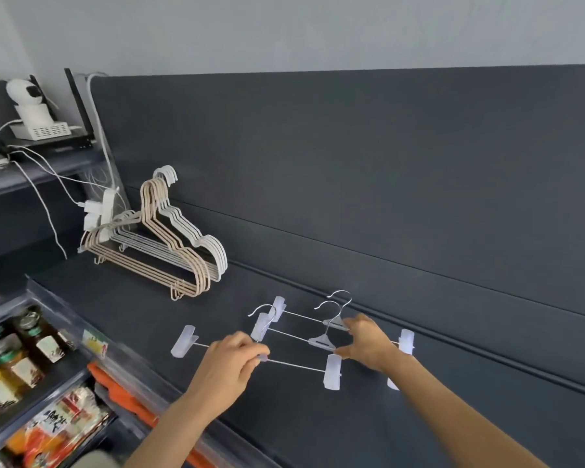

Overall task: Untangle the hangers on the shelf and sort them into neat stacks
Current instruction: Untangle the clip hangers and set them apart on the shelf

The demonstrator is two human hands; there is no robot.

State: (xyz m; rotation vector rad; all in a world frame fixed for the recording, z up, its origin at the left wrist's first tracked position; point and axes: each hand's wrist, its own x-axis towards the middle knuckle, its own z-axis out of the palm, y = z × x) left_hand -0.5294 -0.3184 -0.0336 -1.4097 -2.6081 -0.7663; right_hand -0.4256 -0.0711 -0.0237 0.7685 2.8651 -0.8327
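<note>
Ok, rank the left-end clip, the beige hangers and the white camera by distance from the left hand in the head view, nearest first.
1. Left-end clip: just left of the left hand, on the shelf.
2. Beige hangers: farther back and left, leaning against the back panel.
3. White camera: farthest, high at the upper left.

A pale grey wall (318,28) is running across the top, above a dark grey back panel (385,146) standing behind a dark grey shelf (122,298), all lying in soft, even light. At far left a white security camera (24,92) is sitting on a white vented box (43,130) on a small black ledge (48,145), with white cables (44,204) trailing down to white plug adapters (98,211). Below the shelf edge, lidded jars (38,336) and printed food packets (61,423) are filling lower tiers.
</note>
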